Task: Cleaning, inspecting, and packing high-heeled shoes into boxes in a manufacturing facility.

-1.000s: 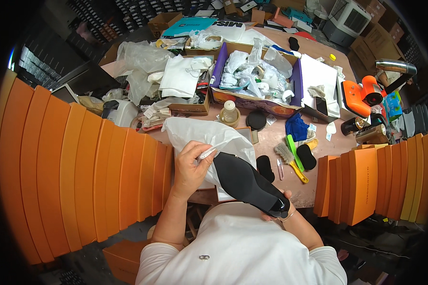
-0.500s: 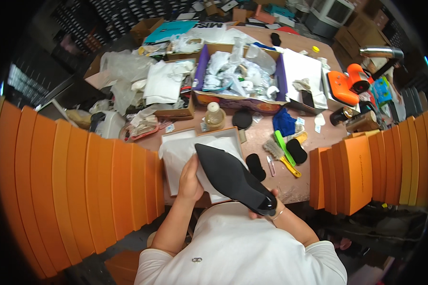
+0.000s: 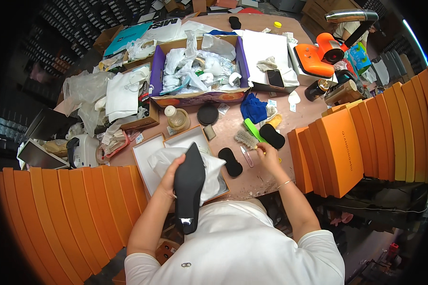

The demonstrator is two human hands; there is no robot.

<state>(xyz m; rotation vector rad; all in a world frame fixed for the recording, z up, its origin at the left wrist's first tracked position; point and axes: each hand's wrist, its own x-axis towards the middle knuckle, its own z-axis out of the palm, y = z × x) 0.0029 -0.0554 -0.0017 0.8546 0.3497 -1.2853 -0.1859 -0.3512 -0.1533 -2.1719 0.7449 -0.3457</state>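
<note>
My left hand [image 3: 169, 177] grips a black pointed-toe shoe [image 3: 190, 183] by its side. The shoe's dark sole faces up, with the toe pointing away from me and the shiny heel close to my body. Beneath it, white tissue paper [image 3: 169, 156] spills over an open shoebox [image 3: 144, 151]. My right hand [image 3: 269, 157] reaches to the table and closes round the yellow handle of a brush [image 3: 246, 139] with grey bristles. Part of that handle is hidden by my fingers. A green brush [image 3: 253, 129] and black oval pads [image 3: 272, 136] lie beside it.
Rows of orange boxes flank me at left [image 3: 88, 213] and right [image 3: 340, 152]. Ahead stands a purple carton [image 3: 202, 97] of crumpled wrapping. A bottle [image 3: 177, 118], a round black tin [image 3: 208, 114], a blue cloth [image 3: 253, 108] and an orange device [image 3: 318, 54] are also on the table [image 3: 266, 183].
My right hand has let go of the shoe's heel and moved right and forward to the brush. The shoe, now in my left hand alone, has turned more upright and shifted left.
</note>
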